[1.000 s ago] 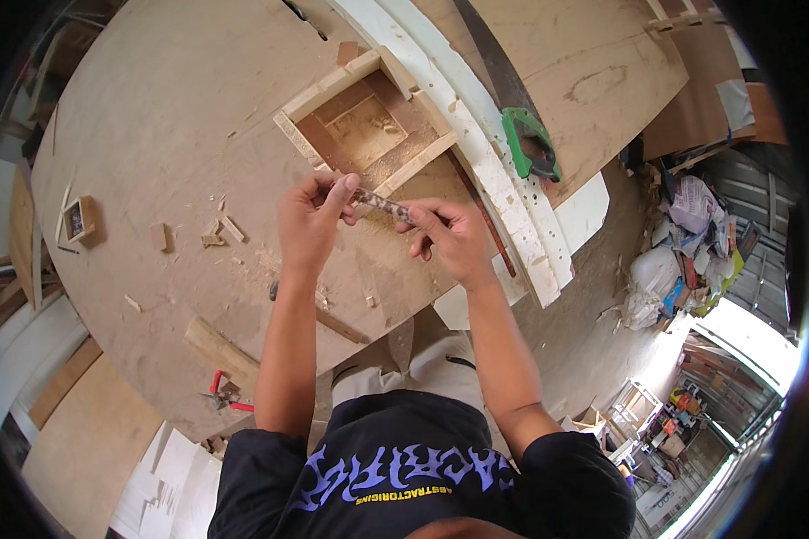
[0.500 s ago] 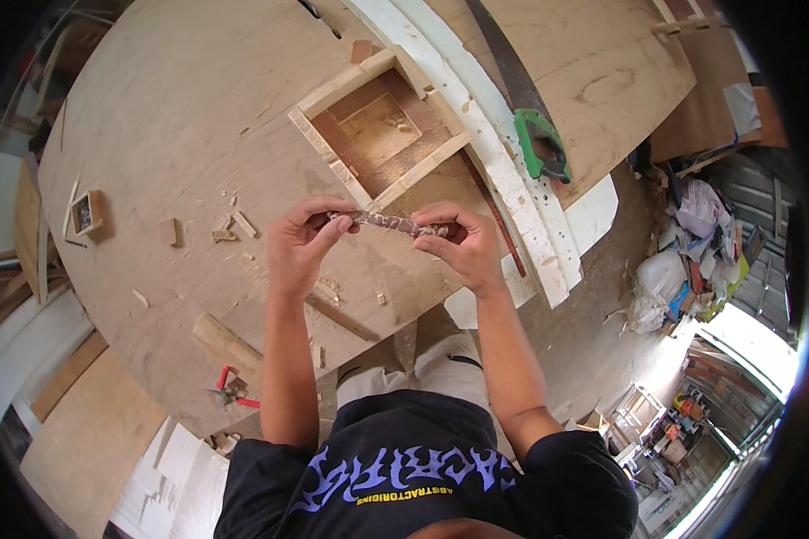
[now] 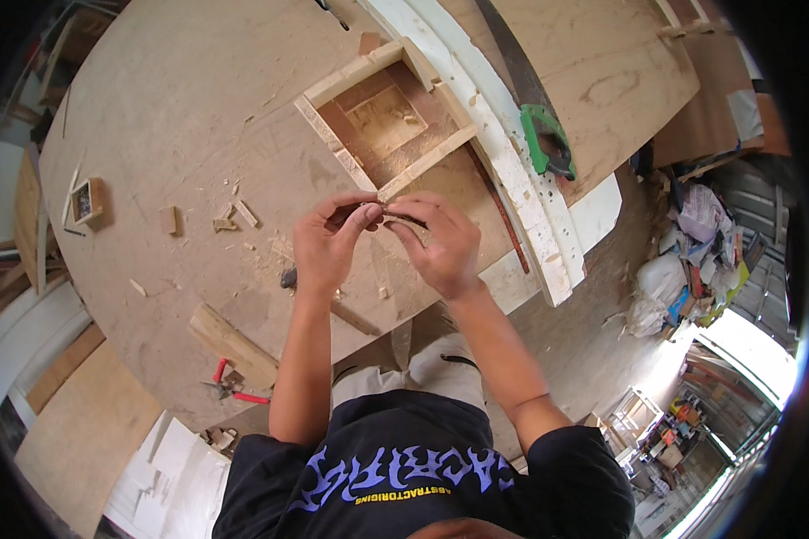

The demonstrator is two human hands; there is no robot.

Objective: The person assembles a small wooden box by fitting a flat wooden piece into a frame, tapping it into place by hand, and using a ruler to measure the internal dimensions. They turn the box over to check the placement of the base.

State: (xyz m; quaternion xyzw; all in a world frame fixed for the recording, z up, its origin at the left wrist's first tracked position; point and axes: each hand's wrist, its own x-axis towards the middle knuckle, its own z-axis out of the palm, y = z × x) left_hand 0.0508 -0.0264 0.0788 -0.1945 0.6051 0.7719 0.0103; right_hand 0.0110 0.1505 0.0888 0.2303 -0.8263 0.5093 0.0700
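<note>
Over the near side of the table, my left hand (image 3: 331, 247) and my right hand (image 3: 440, 247) meet, fingers pinched together. Between the fingertips is a thin brown, white-mottled strip (image 3: 385, 207), mostly hidden by the fingers; its exact kind cannot be made out. Just beyond the hands lies a square wooden box (image 3: 337, 148) with light wood sides, sawdust and a few chips inside. A wooden handle (image 3: 355, 318) and a dark rounded end (image 3: 288, 277) show on either side of my left forearm, which hides what lies between them.
Red-handled pliers (image 3: 234, 393) and a wood block (image 3: 229, 343) lie at the near left. Further left stands a small open box (image 3: 87, 200) with small dark pieces. A green-handled saw (image 3: 546, 144), a white board (image 3: 503, 153) and a thin reddish rod (image 3: 499, 211) are on the right.
My hands have moved together; the strip, earlier stretched out between them, is now mostly covered by my fingers. The dark rounded end has come into sight beside my left forearm.
</note>
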